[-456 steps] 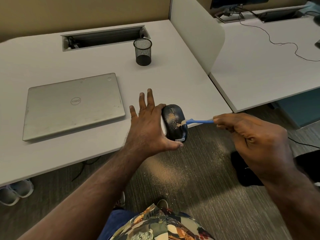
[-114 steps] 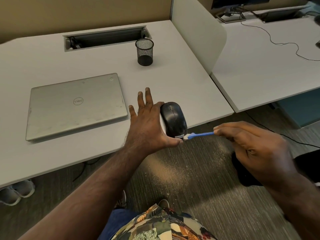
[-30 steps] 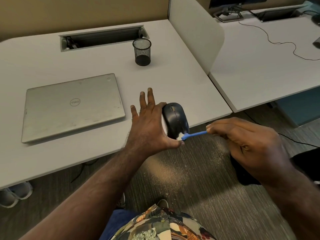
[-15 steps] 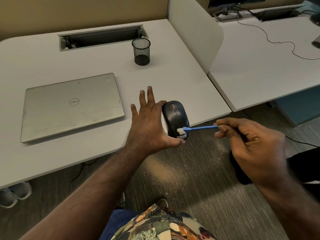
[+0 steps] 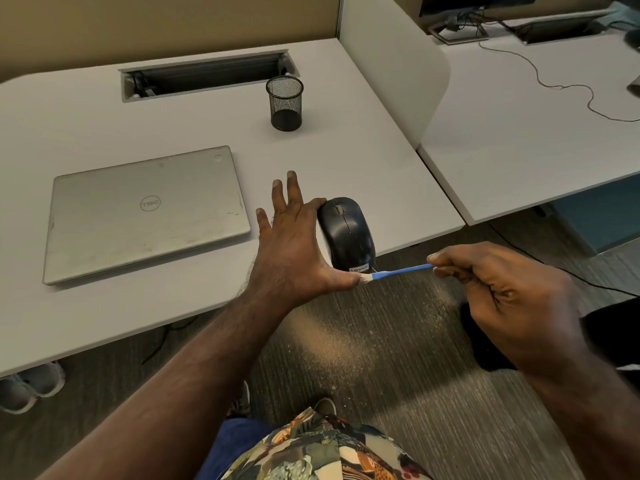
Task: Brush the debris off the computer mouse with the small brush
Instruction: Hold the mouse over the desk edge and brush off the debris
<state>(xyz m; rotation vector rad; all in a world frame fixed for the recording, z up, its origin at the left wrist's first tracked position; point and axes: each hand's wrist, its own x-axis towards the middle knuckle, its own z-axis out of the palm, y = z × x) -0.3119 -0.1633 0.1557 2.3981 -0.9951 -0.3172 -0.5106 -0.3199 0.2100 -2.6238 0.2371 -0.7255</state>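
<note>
The counter (image 5: 104, 109) is bare in the upper left of the frame. The laptop (image 5: 145, 213) fills the middle left. A mesh cup (image 5: 285, 103) stands at upper middle. A white divider (image 5: 394, 81) blocks the way right. Below the counter edge, lower middle is open floor (image 5: 381, 358).

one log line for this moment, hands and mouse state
left hand: steadies mouse at desk edge | right hand: holds brush, bristles at mouse's near end | mouse top: no debris visible

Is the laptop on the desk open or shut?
Shut. The laptop lies flat on the desk with its lid down and logo facing up; no screen or keyboard shows.
</note>
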